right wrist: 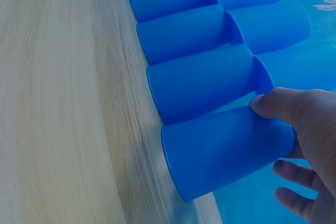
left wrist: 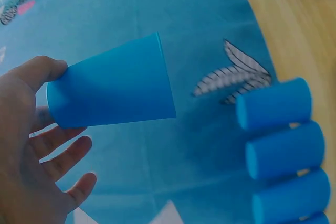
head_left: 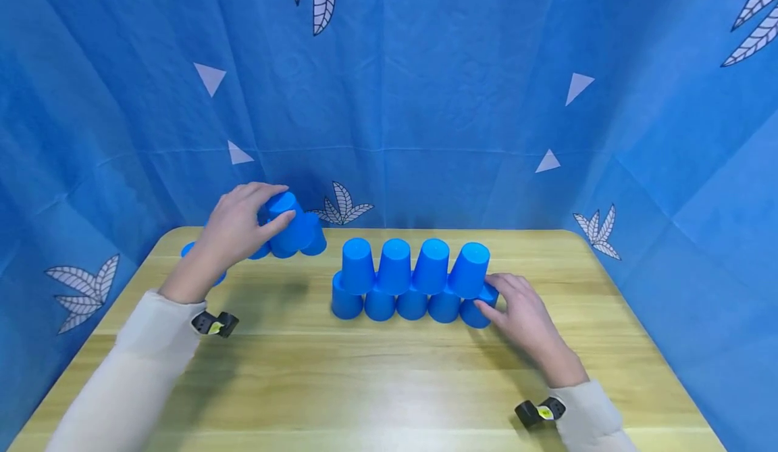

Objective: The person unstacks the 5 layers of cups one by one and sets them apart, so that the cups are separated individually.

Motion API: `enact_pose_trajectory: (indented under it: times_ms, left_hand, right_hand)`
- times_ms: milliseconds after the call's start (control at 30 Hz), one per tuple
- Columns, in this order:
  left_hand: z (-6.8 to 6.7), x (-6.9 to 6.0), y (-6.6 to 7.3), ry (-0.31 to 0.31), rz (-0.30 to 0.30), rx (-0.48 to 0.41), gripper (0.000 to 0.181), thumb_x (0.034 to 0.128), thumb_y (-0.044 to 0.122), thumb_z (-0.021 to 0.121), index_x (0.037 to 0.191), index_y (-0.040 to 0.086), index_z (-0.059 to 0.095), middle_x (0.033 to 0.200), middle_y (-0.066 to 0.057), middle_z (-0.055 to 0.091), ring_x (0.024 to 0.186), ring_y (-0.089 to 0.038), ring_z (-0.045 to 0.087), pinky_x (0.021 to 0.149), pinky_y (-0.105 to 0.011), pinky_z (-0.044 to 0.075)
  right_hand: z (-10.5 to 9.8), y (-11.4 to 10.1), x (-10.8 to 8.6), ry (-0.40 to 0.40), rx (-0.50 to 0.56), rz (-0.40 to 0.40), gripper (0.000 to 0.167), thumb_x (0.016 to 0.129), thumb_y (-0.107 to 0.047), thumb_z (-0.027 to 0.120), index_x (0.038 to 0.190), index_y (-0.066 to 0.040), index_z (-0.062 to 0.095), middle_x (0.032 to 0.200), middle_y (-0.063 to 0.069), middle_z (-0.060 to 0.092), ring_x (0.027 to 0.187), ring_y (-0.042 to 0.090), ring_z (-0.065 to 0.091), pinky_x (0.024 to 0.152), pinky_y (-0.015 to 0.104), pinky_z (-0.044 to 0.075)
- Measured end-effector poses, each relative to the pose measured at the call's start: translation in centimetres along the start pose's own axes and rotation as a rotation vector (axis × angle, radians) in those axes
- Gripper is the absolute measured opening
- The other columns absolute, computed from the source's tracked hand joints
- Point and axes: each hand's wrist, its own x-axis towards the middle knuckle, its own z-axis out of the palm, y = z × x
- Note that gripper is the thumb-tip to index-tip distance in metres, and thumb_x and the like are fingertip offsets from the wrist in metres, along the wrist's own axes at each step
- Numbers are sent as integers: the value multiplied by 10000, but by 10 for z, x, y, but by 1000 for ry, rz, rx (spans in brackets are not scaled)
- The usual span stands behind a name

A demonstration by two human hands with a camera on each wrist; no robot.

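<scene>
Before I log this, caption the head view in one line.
Left hand holds a blue cup; right hand grips the rightmost lower cup of a two-tier stack.

The person's left hand, reaching farther forward, pinches between thumb and fingers; the right hand, nearer the body, pinches likewise.

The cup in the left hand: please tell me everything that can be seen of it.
The cup is plain blue and smooth, plastic by its look, and widens from closed base to rim. It is upside down and seems raised off the table. The left hand pinches it near the base, between thumb and fingers. In the head view, other blue cups appear behind it. Its inside is hidden.
</scene>
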Motion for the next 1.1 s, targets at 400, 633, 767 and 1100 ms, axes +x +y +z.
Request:
enact_pose_trajectory:
  times_ms: [400, 633, 767, 1100]
  left_hand:
    - [16, -22, -51, -11, -75, 90, 493, 954, 343, 636, 1308, 6, 565, 1291, -268, 545, 1225, -484, 435, 935, -663, 308]
    - [31, -33, -82, -45, -101, 171, 490, 948, 325, 628, 1280, -29, 563, 1254, -286, 554, 1200, -489, 431, 919, -689, 291]
    - [39, -38, -98, -100, -139, 200, 528, 956, 351, 607, 1311, -33, 535, 1295, -299, 525, 1228, -503, 397, 926, -707, 262]
    - [53, -42, -127, -168, -203, 190, 588, 969, 415, 573, 1354, -23, 498, 1396, -319, 437, 1279, -526, 326, 952, -734, 206]
  right_hand:
    - [-4, -3, 6, 9, -7, -16, 471, 875, -250, 754, 1233, 23, 614, 1217, 188, 616, 1155, 382, 531, 942, 559, 458]
    - [-1, 0, 1, -1, 0, 4, 464, 870, -256, 760, 1227, 8, 623, 1215, 178, 619, 1158, 381, 530, 940, 563, 458]
    - [1, 1, 0, 16, -2, -9, 462, 865, -254, 764, 1219, 10, 627, 1208, 176, 621, 1150, 375, 535, 937, 557, 461]
    - [2, 1, 1, 35, -5, -29, 468, 853, -263, 776, 1197, 20, 634, 1176, 173, 634, 1121, 369, 555, 926, 540, 475]
